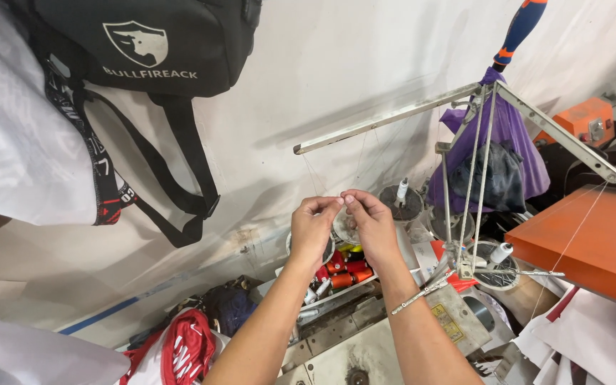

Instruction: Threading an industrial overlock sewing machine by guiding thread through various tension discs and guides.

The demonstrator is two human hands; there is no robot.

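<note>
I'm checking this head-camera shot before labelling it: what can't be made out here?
- Thread between the left hand and right hand: too thin to follow; what the fingertips pinch is hidden by them.
- Spools in the tray: partly hidden behind both wrists.
- Black bag: cut off by the top edge.
- Red garment: cut off by the bottom edge.
- Dark bundle in the purple bag: contents unclear behind the thread stand's rods.

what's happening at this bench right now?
A person has both hands raised in front of a white wall. The left hand and right hand meet at the fingertips, pinching a fine thread that runs up to the metal thread guide arm. Below them sit orange and red spools in a tray, and empty spool pins on the stand. A black bag hangs on the wall.
</note>
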